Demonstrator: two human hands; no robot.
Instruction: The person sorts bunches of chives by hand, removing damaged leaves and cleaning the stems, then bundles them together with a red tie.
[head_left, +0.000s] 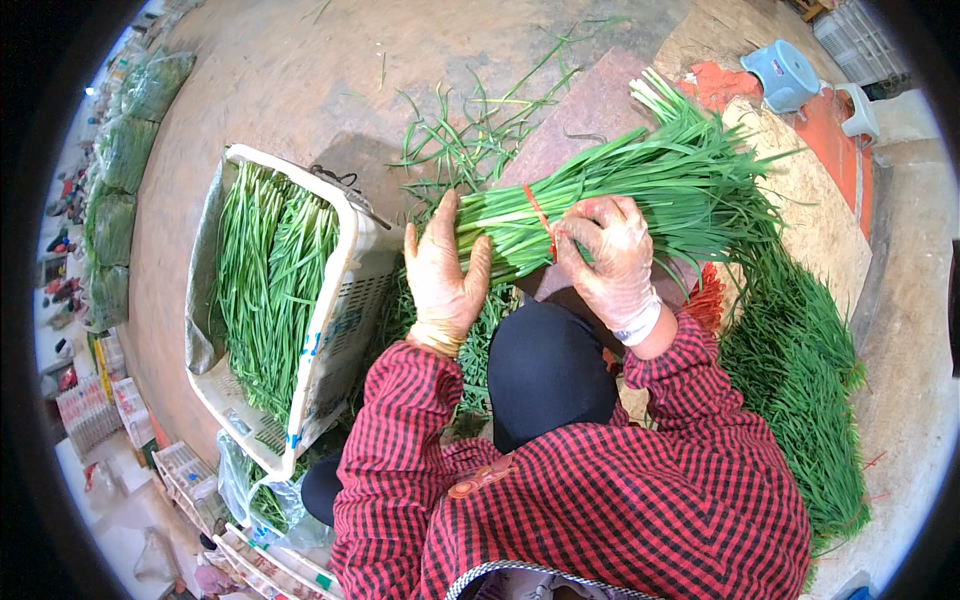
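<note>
A bundle of garlic chives (637, 187) lies across my lap and a flat board (600, 97), its pale stem ends at the left. A red tie (537, 214) goes round its stems. My left hand (445, 277), in a thin translucent glove, rests against the cut ends with fingers and thumb spread. With thumb and fingers, my gloved right hand (606, 255) pinches the red tie at the near side of the bundle. Loose red ties (703, 300) lie just right of that hand, partly hidden by the leaves.
At left, a white plastic crate (345, 262) holds bundled chives (277, 277). A large pile of chives (795, 405) lies at right. Loose stalks (457, 142) litter the floor ahead. A blue stool (781, 75) stands at far right; bagged greens (124, 154) line the far left.
</note>
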